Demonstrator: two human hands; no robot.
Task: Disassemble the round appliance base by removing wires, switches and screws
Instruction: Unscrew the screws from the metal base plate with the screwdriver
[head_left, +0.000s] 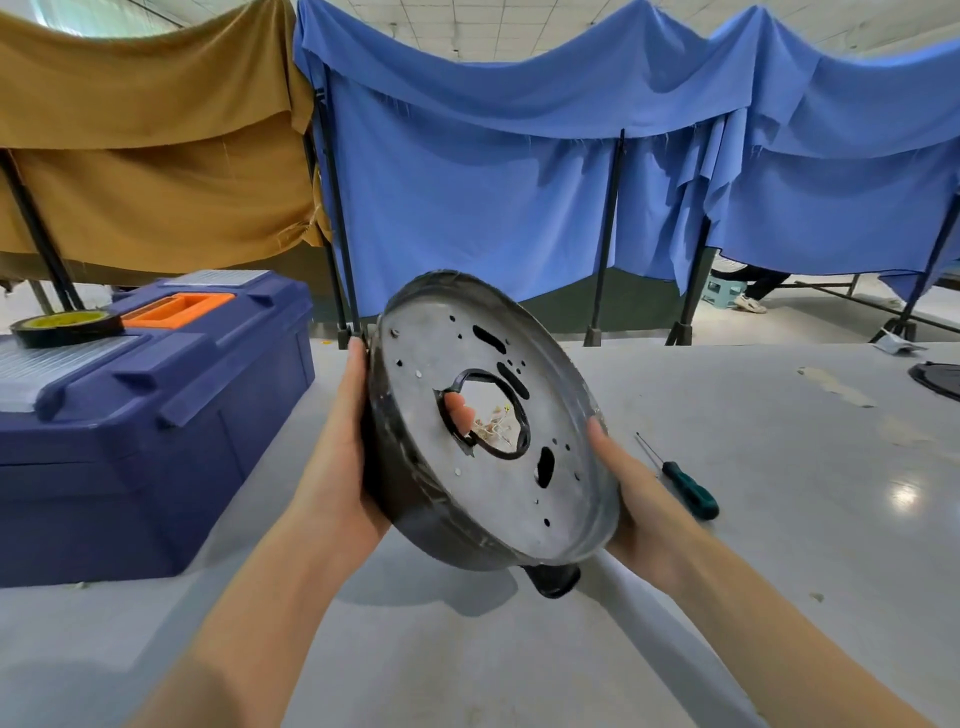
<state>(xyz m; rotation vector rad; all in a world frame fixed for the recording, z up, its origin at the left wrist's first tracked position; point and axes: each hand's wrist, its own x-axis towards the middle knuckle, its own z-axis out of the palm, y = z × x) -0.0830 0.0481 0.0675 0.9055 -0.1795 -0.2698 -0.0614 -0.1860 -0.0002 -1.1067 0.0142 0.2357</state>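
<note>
The fingers of the left hand (343, 467) curl round the back of the round base (509, 499), one fingertip (460, 408) showing through its middle hole, and the right hand (639, 499) grips the low right rim, thumb on top. The base is held up over the table (779, 571), tipped, metal face toward the person. The screwdriver (688, 488) lies nearest the right hand.

There is one round base (467, 504), two hands on it (left hand (337, 467), right hand (641, 501)), one toolbox (156, 415) and one tape roll (67, 327) left of it, and one screwdriver (691, 493) right of it.
</note>
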